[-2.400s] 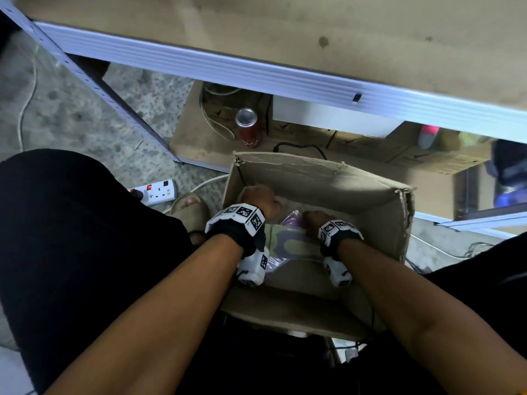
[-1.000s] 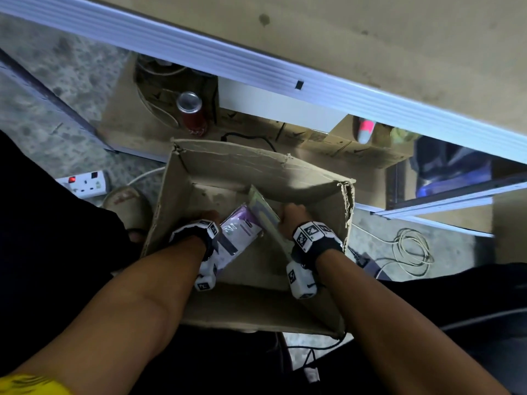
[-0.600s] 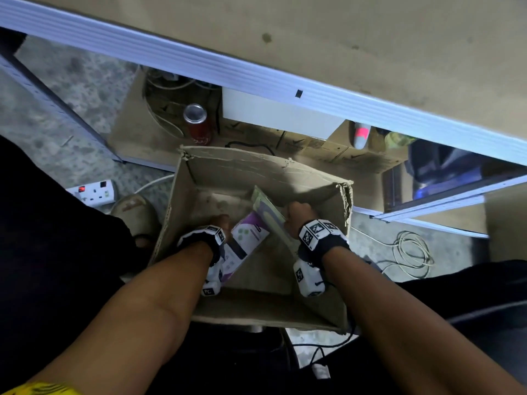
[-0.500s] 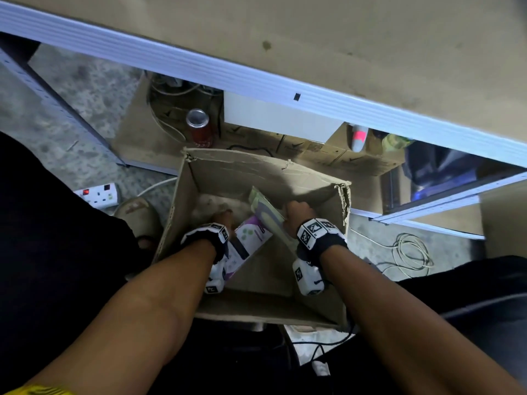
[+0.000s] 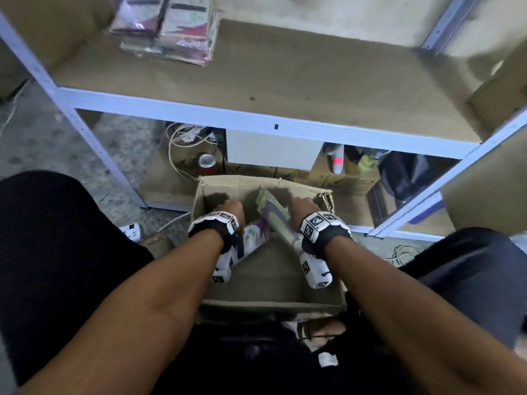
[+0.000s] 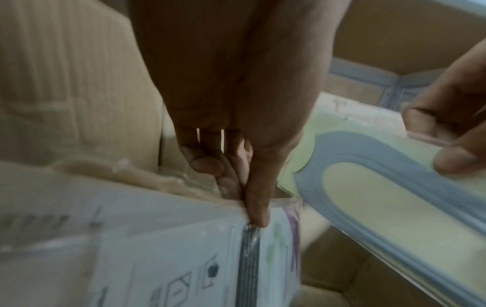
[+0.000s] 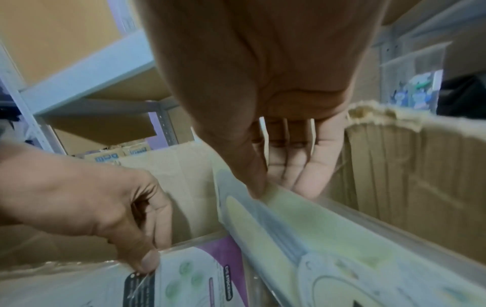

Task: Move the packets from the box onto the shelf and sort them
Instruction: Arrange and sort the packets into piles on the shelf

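Inside the box (image 5: 228,185), the left hand (image 5: 231,208) pinches the top edge of a purple packet (image 5: 254,234) hanging below it. The right hand (image 5: 302,206) pinches a green packet (image 5: 273,215), tilted just left of it. The shelf (image 5: 285,78) lies beyond both hands.

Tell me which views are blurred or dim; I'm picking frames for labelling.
Head view: dim, with motion smear at the edges; the stacked packets on the shelf are soft. Left wrist view: blurred print on the purple packet. Right wrist view: brighter, though the green packet smears close up.
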{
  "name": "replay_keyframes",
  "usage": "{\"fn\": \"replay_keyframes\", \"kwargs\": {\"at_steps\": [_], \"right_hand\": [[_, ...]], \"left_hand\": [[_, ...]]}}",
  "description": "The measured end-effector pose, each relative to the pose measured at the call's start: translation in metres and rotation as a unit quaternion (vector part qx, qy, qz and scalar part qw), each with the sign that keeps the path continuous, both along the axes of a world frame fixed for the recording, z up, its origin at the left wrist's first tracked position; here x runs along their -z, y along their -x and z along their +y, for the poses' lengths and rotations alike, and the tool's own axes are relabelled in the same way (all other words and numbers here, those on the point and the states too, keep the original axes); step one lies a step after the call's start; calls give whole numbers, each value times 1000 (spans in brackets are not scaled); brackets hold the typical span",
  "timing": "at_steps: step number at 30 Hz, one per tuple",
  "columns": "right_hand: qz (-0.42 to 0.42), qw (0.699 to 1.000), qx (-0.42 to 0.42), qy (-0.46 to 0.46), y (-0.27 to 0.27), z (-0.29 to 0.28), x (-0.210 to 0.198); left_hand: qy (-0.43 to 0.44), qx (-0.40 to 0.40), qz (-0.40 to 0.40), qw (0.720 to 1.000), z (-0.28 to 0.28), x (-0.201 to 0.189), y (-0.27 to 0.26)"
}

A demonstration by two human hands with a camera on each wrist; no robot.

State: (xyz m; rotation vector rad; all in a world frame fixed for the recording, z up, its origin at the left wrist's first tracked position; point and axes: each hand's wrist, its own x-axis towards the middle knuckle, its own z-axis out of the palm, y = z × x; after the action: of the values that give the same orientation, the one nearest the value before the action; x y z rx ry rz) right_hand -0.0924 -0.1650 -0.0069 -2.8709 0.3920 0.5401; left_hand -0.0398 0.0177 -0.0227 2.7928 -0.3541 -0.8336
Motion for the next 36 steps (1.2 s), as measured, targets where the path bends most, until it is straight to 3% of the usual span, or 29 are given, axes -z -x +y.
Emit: {"fn": "replay_keyframes", "kwargs": {"at_steps": [12,20,26,36], "right_hand": [[-121,989,-41,71,30,-4,-137],[-183,975,1,123,38,-29,-209],[-212,969,10,128,35,-39,-244],[-256,964,54,48,14,-44,-265]], "left_hand": [[1,54,-104,993,-1,-131,15],[29,94,-144,985,4,-202,12],[16,119,-204,972,11,-244,7],[55,77,-262,960,35,-301,-27]]}}
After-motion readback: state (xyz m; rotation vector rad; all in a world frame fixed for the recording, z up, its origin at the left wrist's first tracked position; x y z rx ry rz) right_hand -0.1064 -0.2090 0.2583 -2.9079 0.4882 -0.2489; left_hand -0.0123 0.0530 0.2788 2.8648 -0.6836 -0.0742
